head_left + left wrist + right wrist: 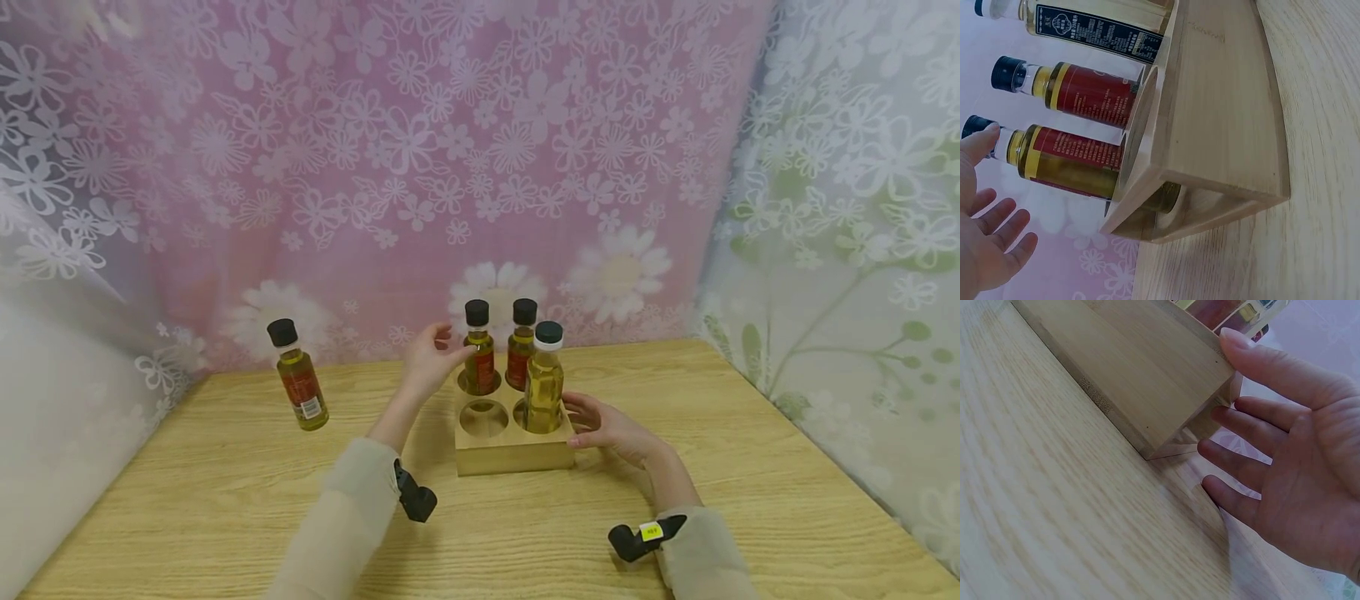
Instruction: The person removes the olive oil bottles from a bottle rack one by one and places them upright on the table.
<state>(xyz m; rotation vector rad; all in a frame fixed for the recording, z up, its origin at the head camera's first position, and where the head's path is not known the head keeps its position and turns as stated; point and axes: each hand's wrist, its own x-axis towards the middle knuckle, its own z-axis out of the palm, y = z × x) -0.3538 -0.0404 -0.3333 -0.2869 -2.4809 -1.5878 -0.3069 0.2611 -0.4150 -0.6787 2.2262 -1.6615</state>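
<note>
L hand (pixel 433 364) spread, thumb by btl (pixel 482 373), rack (pixel 514 459) 11 o'clock; R hand (pixel 613 429) spread, 4 o'clock. Stray thumb nudge cd tilt it, imo.

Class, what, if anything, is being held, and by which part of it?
Nothing appears held: the left hand is open, its thumb at the back-left bottle in the rack; the right hand is open beside the rack.
</note>
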